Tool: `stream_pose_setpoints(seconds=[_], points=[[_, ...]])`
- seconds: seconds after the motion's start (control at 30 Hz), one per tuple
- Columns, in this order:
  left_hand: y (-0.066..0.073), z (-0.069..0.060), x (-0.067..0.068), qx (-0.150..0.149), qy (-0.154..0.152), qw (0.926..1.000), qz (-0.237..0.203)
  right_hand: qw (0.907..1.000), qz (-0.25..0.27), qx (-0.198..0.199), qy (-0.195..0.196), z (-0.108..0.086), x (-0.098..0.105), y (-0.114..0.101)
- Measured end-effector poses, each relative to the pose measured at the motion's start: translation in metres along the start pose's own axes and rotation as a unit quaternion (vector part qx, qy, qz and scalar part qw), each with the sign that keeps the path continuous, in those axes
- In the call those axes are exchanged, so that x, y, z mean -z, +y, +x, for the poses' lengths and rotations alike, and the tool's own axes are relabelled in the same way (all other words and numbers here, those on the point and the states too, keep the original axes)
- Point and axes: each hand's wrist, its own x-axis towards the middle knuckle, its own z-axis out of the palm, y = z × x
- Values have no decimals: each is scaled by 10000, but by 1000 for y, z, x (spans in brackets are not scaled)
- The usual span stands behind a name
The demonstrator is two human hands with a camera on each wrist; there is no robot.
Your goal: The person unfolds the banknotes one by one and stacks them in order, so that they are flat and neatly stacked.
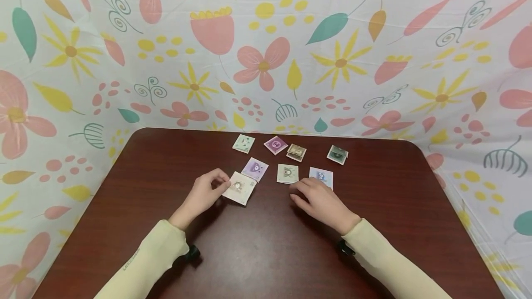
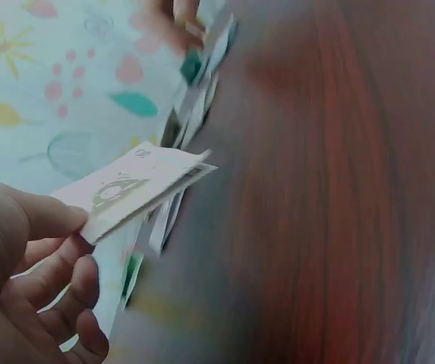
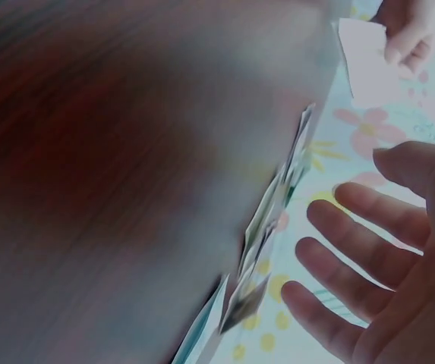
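Pinching one folded cream card (image 1: 240,190) between thumb and fingers, your left hand (image 1: 205,190) holds it raised above the table (image 1: 266,253), its far edge partly covering a purple card (image 1: 255,169) in the head view. Your right hand (image 1: 321,201): fingers spread and loosely bent, gripping nothing, just in front of a blue card (image 1: 326,177), which it partly hides. Between your hands, farther off: one pale green card (image 1: 287,173). Back row, left to right: one mint card (image 1: 243,143), one magenta card (image 1: 276,145), one brown card (image 1: 296,152), one dark green card (image 1: 337,154). Behind the table: one white cloth (image 1: 266,105), printed with flowers and leaves in pink, yellow and teal.
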Motion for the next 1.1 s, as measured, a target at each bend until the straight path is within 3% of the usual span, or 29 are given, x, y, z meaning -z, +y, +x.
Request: stream_pose_setpoints(seconds=[0.17, 0.43, 0.67, 0.87, 1.1], points=[[13, 1, -19, -34, -8, 9978, -665, 9996, 188, 4, 206, 9, -1, -7], [27, 2, -49, -46, -122, 9872, -1590, 9972, 539, -253, 460, 19, -1, -18], [32, 1, -68, -55, -66, 9811, -1931, 9901, 1109, -701, 489, 22, -1, -17], [32, -2, -73, 57, -456, 9823, -1817, 9786, 1776, -985, 333, 21, 0, -10], [32, 9, -65, -267, -819, 9778, -1909, 9726, 2167, -837, 36, 20, 5, -1]])
